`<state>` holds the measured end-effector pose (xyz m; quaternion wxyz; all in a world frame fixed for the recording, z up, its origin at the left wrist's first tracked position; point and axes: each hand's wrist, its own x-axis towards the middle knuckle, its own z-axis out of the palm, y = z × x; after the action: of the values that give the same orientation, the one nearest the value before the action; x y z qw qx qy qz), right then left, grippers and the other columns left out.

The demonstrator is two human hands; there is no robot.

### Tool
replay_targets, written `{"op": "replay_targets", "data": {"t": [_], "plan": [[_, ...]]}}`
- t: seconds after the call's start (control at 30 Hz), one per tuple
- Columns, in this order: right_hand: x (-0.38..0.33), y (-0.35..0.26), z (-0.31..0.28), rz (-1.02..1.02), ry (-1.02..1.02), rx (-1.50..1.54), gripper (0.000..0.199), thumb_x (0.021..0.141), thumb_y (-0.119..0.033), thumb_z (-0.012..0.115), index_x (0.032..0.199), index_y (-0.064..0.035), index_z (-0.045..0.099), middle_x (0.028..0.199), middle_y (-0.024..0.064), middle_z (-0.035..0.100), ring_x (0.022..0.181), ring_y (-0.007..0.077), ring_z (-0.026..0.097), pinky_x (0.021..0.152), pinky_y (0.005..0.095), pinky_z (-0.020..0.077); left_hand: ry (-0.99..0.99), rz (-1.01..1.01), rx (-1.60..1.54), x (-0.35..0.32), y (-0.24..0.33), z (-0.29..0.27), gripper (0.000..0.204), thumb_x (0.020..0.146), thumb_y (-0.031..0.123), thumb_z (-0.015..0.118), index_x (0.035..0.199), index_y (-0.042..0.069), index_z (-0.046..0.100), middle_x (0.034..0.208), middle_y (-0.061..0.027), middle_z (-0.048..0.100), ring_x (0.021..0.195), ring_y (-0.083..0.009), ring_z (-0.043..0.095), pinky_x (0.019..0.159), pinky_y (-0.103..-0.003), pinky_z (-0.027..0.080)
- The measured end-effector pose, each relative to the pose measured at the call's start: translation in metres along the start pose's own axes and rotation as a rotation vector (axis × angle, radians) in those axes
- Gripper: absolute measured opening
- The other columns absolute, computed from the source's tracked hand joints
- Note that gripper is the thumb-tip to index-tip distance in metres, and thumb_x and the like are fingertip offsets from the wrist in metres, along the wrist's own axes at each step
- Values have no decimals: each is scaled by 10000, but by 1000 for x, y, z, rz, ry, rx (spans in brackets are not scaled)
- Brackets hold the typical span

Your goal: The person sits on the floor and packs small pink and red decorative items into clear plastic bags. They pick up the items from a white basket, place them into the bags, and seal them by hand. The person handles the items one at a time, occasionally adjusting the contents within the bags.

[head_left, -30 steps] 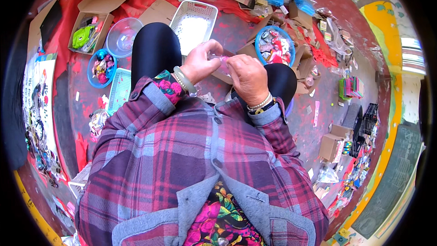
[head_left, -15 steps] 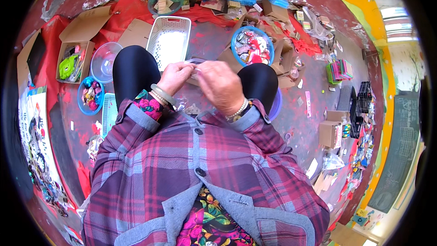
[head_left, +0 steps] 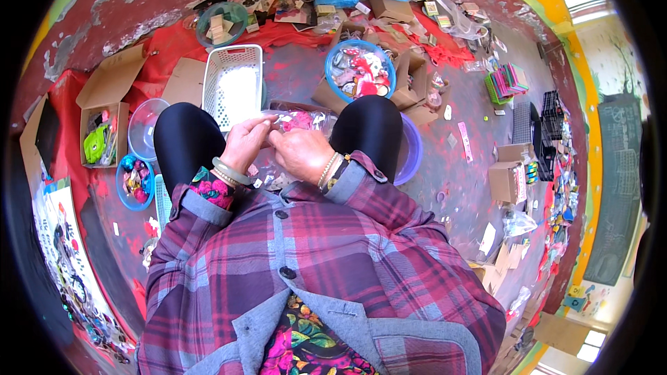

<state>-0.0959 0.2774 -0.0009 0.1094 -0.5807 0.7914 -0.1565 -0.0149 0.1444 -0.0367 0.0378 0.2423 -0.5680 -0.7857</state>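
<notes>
Our left hand [head_left: 244, 144] and right hand [head_left: 300, 153] pinched shut on the clear plastic bag [head_left: 306, 122] above our lap; slack film risked spilling pieces toward the white basket [head_left: 234, 69] at eleven o'clock.

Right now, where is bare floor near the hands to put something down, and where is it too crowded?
Bare grey floor lies right of the purple basin, toward the small cardboard box. Another patch lies between the white basket and the blue bowl. The far edge and the left side by the clear tub are crowded. Both hands hold a clear bag.
</notes>
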Motion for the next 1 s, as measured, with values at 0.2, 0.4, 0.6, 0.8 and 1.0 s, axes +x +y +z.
{"op": "replay_targets", "data": {"t": [0.2, 0.4, 0.6, 0.8, 1.0], "plan": [[-6, 6, -35, -187, 408, 158, 213, 761, -93, 566, 970, -55, 563, 918, 97, 610, 852, 269, 590, 660, 348, 500, 39, 64, -38, 12, -10, -13, 290, 909, 180, 458, 1098, -9, 570, 885, -77, 630, 797, -136, 600, 727, -252, 484], [-27, 133, -82, 308, 860, 317, 140, 795, -62, 538, 899, -22, 623, 850, 117, 630, 788, 228, 607, 694, 306, 478, 174, 53, 42, 18, -2, -18, 279, 911, 181, 452, 1098, 22, 584, 883, -67, 647, 789, -98, 578, 711, -214, 447], [-55, 290, -20, 736, 365, 68, 294, 712, -154, 647, 995, -79, 619, 889, 137, 618, 821, 248, 608, 740, 302, 477, 184, 74, 81, 29, -10, -21, 277, 915, 188, 455, 1093, 24, 590, 895, -68, 647, 799, -104, 583, 724, -220, 449], [-28, 275, 12, 654, 68, -121, 571, 680, -210, 679, 1208, -172, 464, 1120, 118, 511, 1010, 302, 532, 832, 383, 451, 214, 57, 83, 33, -13, -25, 276, 917, 190, 458, 1089, 21, 592, 895, -69, 649, 798, -107, 582, 726, -219, 445], [-28, 317, 38, 688, 298, -1, 342, 688, -177, 657, 1016, -95, 601, 875, 105, 636, 821, 268, 612, 746, 345, 478, 207, 58, 118, 35, -14, -25, 275, 917, 189, 460, 1081, 17, 597, 894, -67, 650, 796, -109, 580, 725, -219, 441]]}}
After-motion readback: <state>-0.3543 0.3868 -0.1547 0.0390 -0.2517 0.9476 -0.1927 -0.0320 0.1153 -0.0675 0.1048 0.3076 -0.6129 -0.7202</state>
